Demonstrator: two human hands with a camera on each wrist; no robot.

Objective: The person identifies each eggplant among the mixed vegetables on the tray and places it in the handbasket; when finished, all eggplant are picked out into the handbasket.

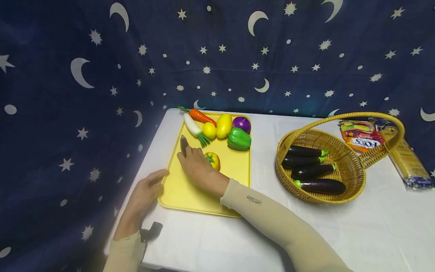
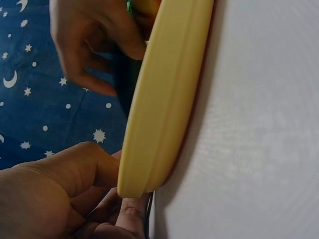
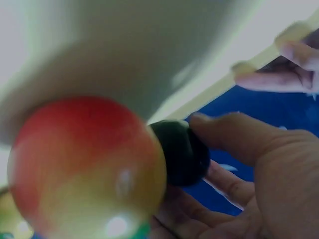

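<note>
My right hand [image 1: 200, 168] grips a dark, glossy eggplant [image 1: 184, 143] over the left side of the yellow tray [image 1: 190, 202]. In the right wrist view, the rounded end of the eggplant [image 3: 182, 154] shows between thumb and fingers; the rest is largely hidden. Beside that hand sits a red-and-yellow tomato [image 1: 214, 161], which looms large as a tomato [image 3: 84, 169] in the right wrist view. My left hand [image 1: 144, 196] holds the tray's left edge; in the left wrist view, the thumb and fingers of the left hand [image 2: 65, 194] pinch the tray rim [image 2: 159, 114].
Toward the tray's back lie a carrot [image 1: 200, 115], white radish [image 1: 192, 124], lemon [image 1: 209, 130], yellow mango-like fruit [image 1: 224, 126], purple round vegetable [image 1: 242, 124] and green pepper [image 1: 239, 139]. A handled wicker basket [image 1: 353, 189] with several eggplants [image 1: 314, 172] stands right, before packaged food [image 1: 361, 136].
</note>
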